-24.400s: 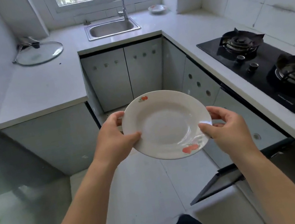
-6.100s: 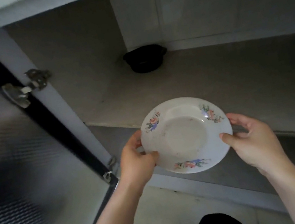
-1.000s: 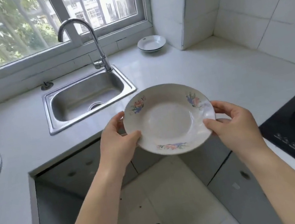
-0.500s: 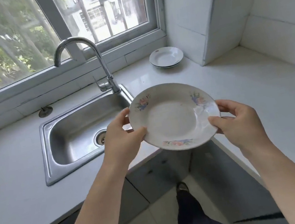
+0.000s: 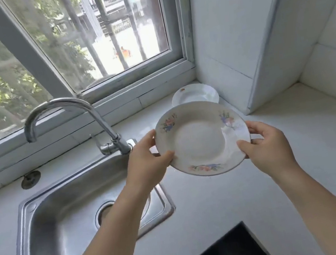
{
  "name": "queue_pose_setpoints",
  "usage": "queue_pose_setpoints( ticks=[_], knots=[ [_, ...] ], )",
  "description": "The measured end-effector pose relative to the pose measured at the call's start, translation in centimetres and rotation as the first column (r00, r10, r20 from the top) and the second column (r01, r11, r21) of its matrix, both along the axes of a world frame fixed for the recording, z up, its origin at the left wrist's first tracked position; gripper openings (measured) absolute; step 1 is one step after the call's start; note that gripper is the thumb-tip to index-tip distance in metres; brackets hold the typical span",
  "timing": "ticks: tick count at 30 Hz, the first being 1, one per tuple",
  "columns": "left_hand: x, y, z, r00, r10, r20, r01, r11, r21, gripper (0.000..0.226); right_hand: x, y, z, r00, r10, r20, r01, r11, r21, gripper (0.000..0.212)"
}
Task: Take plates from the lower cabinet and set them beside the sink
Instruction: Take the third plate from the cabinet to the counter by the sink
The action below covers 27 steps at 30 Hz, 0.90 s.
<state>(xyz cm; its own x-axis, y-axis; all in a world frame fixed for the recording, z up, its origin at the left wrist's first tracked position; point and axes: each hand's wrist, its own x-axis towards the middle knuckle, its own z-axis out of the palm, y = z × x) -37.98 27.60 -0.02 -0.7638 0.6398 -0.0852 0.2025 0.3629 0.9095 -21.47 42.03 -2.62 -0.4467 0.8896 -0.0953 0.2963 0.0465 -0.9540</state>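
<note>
The left hand [image 5: 146, 160] grips the left rim of a floral-patterned plate [image 5: 202, 139], thumb on top; the right hand [image 5: 267, 145] pinches its right rim likewise. The plate hangs tilted in the air between them, above the white countertop [image 5: 322, 145] just right of the steel sink [image 5: 67, 223]. Beyond the sink's right side, a white plate [image 5: 195, 95] rests in the corner under the window [image 5: 80, 41].

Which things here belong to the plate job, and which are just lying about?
Job: floral plate, gripped by left hand and right hand; white plate by the wall; sink; counter.
Lying about: tap; plug.
</note>
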Motion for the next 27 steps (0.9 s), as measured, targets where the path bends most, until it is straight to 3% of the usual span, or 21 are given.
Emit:
queue_pose_setpoints(
  ticks=[8, 15, 20, 24, 27],
  knots=[
    [-4.3, 7.4, -2.0, 0.998, -0.057, -0.015, 0.054, 0.99, -0.13, 0.047, -3.6, 7.3, -1.5, 0.997, 0.006, 0.082, -0.004, 1.0, -0.03, 0.037],
    [-7.8, 13.6, -4.8, 0.995, -0.08, 0.059, 0.091, 0.97, -0.226, 0.036, -6.7, 13.6, -3.8, 0.99, 0.015, 0.139, -0.011, 0.999, -0.032, 0.035],
    [-11.3, 17.4, -7.1, 0.995, -0.088, 0.057, 0.101, 0.951, -0.291, 0.04, -9.7, 17.3, -6.2, 0.986, 0.033, 0.164, -0.025, 0.998, -0.055, 0.031],
    [-13.5, 20.0, -9.7, 0.994, -0.063, 0.091, 0.089, 0.941, -0.327, 0.056, -12.2, 19.8, -8.0, 0.967, 0.058, 0.249, -0.044, 0.997, -0.058, 0.027],
    [-14.5, 21.5, -11.5, 0.995, -0.054, 0.08, 0.078, 0.937, -0.34, 0.054, -13.5, 21.2, -9.7, 0.948, 0.061, 0.312, -0.048, 0.998, -0.048, 0.024]
  ],
)
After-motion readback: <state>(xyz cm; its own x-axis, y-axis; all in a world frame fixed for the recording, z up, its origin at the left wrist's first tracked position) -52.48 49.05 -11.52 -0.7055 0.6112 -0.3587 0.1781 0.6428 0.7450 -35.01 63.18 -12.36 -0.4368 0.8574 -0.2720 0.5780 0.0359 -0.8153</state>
